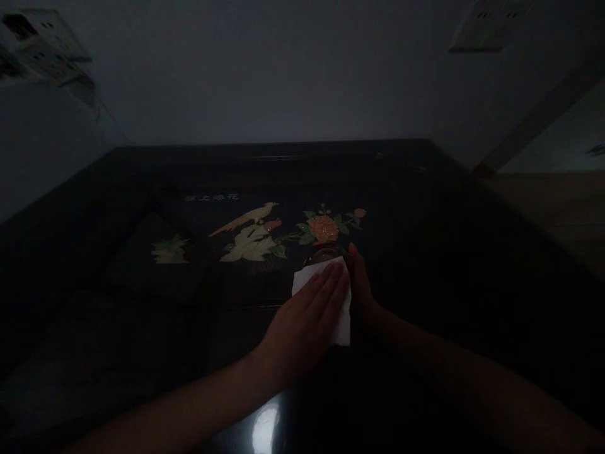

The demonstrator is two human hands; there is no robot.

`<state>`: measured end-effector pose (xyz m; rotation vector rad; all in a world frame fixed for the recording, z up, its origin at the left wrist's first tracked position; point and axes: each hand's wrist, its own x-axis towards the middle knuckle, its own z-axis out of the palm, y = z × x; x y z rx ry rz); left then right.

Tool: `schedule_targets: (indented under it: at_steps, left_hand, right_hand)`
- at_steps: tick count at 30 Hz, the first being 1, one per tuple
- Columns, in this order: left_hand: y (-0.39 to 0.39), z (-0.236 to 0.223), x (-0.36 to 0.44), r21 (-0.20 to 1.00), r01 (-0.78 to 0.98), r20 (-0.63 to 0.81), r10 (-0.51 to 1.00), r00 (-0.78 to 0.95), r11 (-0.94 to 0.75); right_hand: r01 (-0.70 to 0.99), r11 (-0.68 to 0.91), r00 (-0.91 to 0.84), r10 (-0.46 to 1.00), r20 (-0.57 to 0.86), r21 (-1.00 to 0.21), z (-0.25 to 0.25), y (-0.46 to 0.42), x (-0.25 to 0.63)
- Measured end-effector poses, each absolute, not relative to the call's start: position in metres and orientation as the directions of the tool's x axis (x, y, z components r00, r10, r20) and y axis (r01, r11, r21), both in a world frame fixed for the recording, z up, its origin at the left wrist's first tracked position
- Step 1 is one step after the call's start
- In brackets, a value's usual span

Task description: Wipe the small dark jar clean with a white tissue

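The scene is very dark. Over a white tissue [344, 321] lies my left hand [307, 315], its fingers together, pressing the tissue against the near side of a round, dark, glassy object [326, 253]. Only the curved, see-through rim of that object shows, so its full shape and kind stay hidden. From the right side my right hand [363, 284] grips the same object, fingertips at its edge; the thumb and palm are hard to see. Both hands work above a glossy black tabletop [265, 353].
Inlaid in the tabletop are a bird [255, 215], a rock shape and an orange flower [322, 227] with leaves. A pale wall [283, 75] rises behind, with sockets at upper left [51, 38] and a socket plate [486, 25] at upper right. Wooden flooring [558, 195] shows at right.
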<state>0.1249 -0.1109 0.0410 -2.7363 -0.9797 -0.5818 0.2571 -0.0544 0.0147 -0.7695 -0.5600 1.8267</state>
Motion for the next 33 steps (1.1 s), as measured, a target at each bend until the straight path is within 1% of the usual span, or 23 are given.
schedule_targets:
  at_steps: [3,9,14,18,24,27,29,33]
  left_hand:
    - [-0.114,0.041,0.125,-0.061,0.663,0.408,0.588,0.699,-0.746]
    - [-0.113,0.038,0.125,-0.131,0.69,0.398,0.599,0.694,-0.712]
    - [-0.11,0.039,0.125,-0.132,0.73,0.34,0.662,0.668,-0.67]
    - [-0.108,0.036,0.125,-0.095,0.757,0.33,0.697,0.637,-0.646]
    - [-0.092,0.027,0.12,0.045,0.752,0.355,0.714,0.603,-0.658]
    - [-0.087,0.026,0.117,0.102,0.726,0.358,0.706,0.61,-0.68]
    - [-0.088,0.027,0.116,0.098,0.723,0.356,0.702,0.617,-0.684]
    - [-0.095,0.034,0.116,0.018,0.727,0.347,0.686,0.639,-0.686]
  right_hand:
    - [-0.681,-0.406,-0.306,0.914,-0.267,-0.61,0.017,-0.052,0.259]
    - [-0.77,-0.401,-0.264,0.908,-0.324,-0.496,0.016,-0.047,0.262]
    - [-0.805,-0.399,-0.253,0.901,-0.353,-0.439,0.014,-0.044,0.263]
    - [-0.809,-0.389,-0.253,0.907,-0.337,-0.441,0.013,-0.044,0.264]
    - [-0.775,-0.422,-0.294,0.9,-0.322,-0.471,0.01,-0.049,0.265]
    - [-0.774,-0.407,-0.294,0.909,-0.295,-0.485,0.01,-0.05,0.267]
    - [-0.776,-0.396,-0.287,0.915,-0.284,-0.491,0.011,-0.051,0.267]
    - [-0.779,-0.421,-0.305,0.902,-0.306,-0.464,0.014,-0.05,0.267]
